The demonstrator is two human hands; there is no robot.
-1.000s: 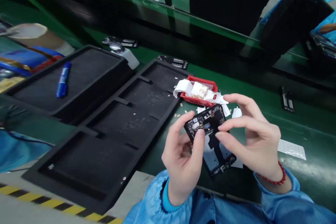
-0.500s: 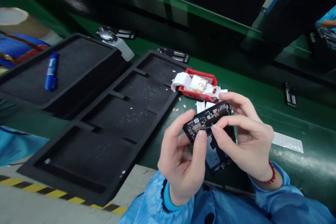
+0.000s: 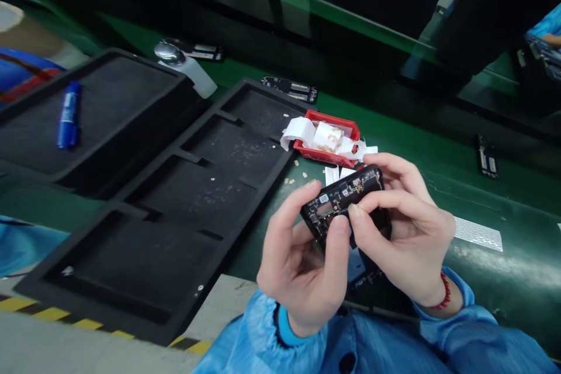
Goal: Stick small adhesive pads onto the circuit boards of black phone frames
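An opened phone (image 3: 346,191), its circuit board and small parts exposed, is held tilted above the green bench. My left hand (image 3: 302,263) is closed around its left end, with the thumb on the inner face and fingers at the back. My right hand (image 3: 407,228) grips the right side. Its thumb and index fingertip meet over the middle of the board; anything tiny between them is hidden. Just beyond the phone is a red bin (image 3: 326,156) holding white paper strips (image 3: 298,131) with small tan stickers.
A black foam tray (image 3: 239,198) with compartments lies to the left. Beside it, a raised black foam block (image 3: 118,105) carries a blue marker (image 3: 69,115). A white pump bottle (image 3: 198,77) and circuit boards (image 3: 291,89) stand behind. Silvery bubble strip (image 3: 477,234) lies right.
The right thumb and index fingertip have shifted slightly left along the phone's board, nearer my left thumb. Both hands still hold the phone. The whole view has moved a little.
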